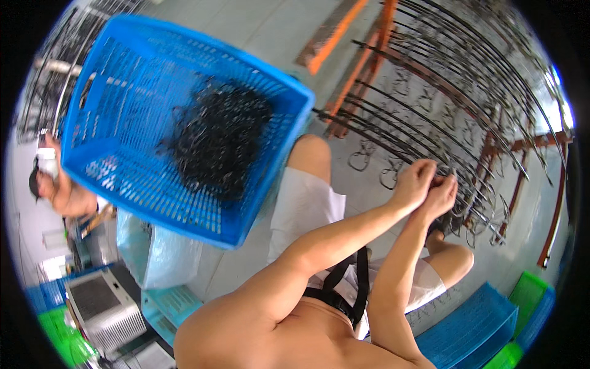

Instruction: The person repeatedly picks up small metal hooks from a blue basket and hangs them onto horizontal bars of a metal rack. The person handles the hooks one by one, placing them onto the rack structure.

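orange rack (386,27), dark rods (369,133) laid across it, apparently wire hooks (361,155) hanging from them

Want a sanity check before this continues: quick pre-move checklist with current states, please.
1. Both hands at the rack: ok. Left hand and right hand are close together by the dark rods.
2. Grip on a part: cannot tell. Fingers overlap and anything between them is too small to make out.
3. Supply: ok. A heap of dark pieces lies in the blue basket.
4. Basket off the working arm: ok. It sits to the person's left, apart from the left forearm.
5. Rods secured on the orange frame: cannot tell.
6. Other person away from the hands: ok, at far left, beyond the basket.
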A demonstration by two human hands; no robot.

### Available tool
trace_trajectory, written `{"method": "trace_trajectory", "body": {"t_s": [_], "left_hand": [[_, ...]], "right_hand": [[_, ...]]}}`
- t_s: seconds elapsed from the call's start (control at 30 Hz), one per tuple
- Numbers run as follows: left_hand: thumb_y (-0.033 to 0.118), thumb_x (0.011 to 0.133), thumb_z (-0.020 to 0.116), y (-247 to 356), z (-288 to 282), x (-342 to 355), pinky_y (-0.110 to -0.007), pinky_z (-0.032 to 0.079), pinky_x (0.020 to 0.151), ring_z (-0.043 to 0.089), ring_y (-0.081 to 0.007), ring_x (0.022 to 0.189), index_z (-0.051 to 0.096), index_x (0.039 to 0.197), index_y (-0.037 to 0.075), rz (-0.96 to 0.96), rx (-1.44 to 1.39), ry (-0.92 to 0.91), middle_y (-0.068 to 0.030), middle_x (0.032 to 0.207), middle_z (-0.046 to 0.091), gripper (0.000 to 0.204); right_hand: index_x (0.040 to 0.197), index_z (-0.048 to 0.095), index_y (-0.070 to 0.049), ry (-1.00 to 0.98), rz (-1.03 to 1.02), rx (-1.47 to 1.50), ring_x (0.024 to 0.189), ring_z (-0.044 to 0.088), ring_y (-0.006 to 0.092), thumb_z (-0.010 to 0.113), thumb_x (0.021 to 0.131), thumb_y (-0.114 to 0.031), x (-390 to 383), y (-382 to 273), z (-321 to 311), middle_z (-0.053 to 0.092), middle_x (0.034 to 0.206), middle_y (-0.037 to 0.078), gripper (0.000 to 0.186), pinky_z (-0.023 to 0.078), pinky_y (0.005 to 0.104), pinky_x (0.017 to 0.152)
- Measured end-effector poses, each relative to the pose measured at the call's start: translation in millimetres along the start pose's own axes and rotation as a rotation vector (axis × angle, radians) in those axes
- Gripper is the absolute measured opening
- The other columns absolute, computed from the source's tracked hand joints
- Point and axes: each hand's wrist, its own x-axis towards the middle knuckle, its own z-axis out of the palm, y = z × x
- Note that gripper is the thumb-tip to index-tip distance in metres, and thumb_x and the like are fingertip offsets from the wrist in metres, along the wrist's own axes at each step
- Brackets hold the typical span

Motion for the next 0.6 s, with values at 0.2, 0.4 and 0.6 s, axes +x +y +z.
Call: {"method": "trace_trajectory", "body": {"t_s": [0.2,0.4,0.6], "left_hand": [[0.022,0.091,0.052,2.9,-5.2,-3.4,-0.026,0.048,0.067,0.059,-0.0110,0.073,0.060,0.096,-0.002,-0.029,-0.109,-0.013,-0.0075,0.080,0.063,0.026],[0.024,0.091,0.052,10.9,-11.0,-6.6,-0.026,0.049,0.070,0.064,-0.0133,0.079,0.060,0.100,-0.001,-0.060,-0.079,-0.074,-0.0081,0.084,0.065,0.027],[0.026,0.087,0.056,12.1,-7.5,-5.4,-0.031,0.048,0.071,0.062,-0.0206,0.078,0.062,0.097,0.000,0.041,-0.004,-0.019,-0.0126,0.087,0.066,0.028]], "right_hand": [[0.072,0.049,-0.007,-0.004,0.046,0.115,0.052,0.038,0.0074,0.046,0.093,-0.021,-4.4,4.3,2.9,0.044,0.059,-0.003,0.025,0.033,0.0238,0.049],[0.075,0.054,-0.006,0.003,0.088,-0.046,0.053,0.042,0.0081,0.049,0.091,-0.023,-7.8,-1.4,2.1,0.049,0.060,-0.001,0.023,0.036,0.0244,0.049],[0.077,0.056,-0.004,-0.145,-0.194,-0.208,0.059,0.052,0.0136,0.052,0.090,-0.022,-3.5,8.7,-5.9,0.056,0.065,0.004,0.022,0.043,0.0275,0.051]]}}
